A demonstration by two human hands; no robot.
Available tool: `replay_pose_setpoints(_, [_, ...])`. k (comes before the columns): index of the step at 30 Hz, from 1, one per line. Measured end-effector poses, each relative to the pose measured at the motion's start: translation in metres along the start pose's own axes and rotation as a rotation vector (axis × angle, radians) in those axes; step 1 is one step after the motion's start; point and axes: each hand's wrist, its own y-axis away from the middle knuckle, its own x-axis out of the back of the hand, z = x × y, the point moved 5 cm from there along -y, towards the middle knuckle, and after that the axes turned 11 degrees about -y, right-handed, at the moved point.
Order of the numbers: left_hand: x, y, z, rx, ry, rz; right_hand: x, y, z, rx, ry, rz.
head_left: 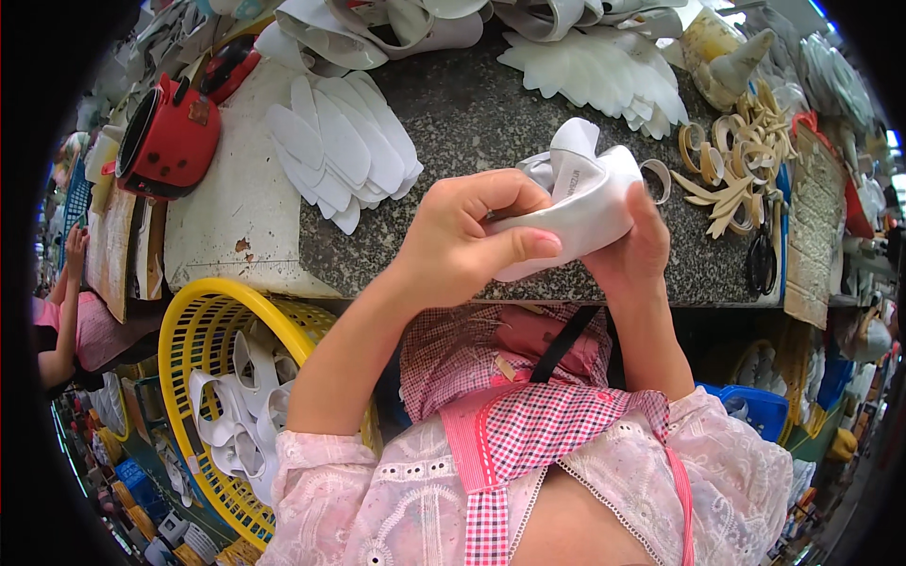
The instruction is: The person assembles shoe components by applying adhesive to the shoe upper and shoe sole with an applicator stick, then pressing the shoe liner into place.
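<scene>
Both my hands hold a white shoe upper (590, 222) above the front edge of the speckled stone worktop (453, 123). My left hand (481, 222) pinches its near left rim between thumb and fingers. Around the right side of the same piece, my right hand (637, 236) is closed, most of its fingers hidden behind it. Beyond my left hand lies a fanned stack of white insole-shaped pieces (349, 141). Farther back and to the right is another spread of white scalloped pieces (604, 75).
A red pot (170, 137) stands at the left on a pale board (236, 226). Below it, a yellow basket (179, 330) holds white uppers. Beige strips (741, 160) and black-handled scissors (761, 264) lie at the right. Another person's arm (68, 283) shows far left.
</scene>
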Motion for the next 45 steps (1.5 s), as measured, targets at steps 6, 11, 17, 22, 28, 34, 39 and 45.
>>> replay_pose_setpoints(6, [0.002, -0.004, 0.014, -0.25, -0.531, 0.04, -0.002, -0.001, 0.011, 0.163, 0.056, 0.119])
replay_pose_setpoints(11, [-0.005, 0.004, 0.017, -0.24, -0.632, 0.224, -0.005, 0.005, 0.012, 0.375, 0.185, 0.113])
replay_pose_setpoints(17, [-0.002, 0.0, -0.002, -0.069, -0.54, 0.081, -0.015, 0.005, -0.002, 0.702, 0.96, 0.006])
replay_pose_setpoints(22, [0.006, -0.004, 0.0, -0.409, -0.808, 0.179, 0.013, -0.022, 0.007, 0.038, 0.019, 0.134])
replay_pose_setpoints(28, [0.006, 0.013, 0.015, -0.411, -0.725, 0.392, -0.002, -0.013, 0.011, 0.244, 0.242, 0.122])
replay_pose_setpoints(34, [-0.003, 0.0, -0.012, -0.194, -0.455, 0.152, 0.002, -0.001, -0.007, 0.622, 0.811, 0.1])
replay_pose_setpoints(39, [0.008, 0.01, -0.003, -0.127, -0.454, 0.021, 0.0, -0.002, -0.001, 0.561, 0.835, -0.035])
replay_pose_setpoints(45, [-0.002, 0.008, 0.006, -0.292, -0.557, 0.202, 0.016, -0.007, 0.004, 0.64, 0.775, -0.078])
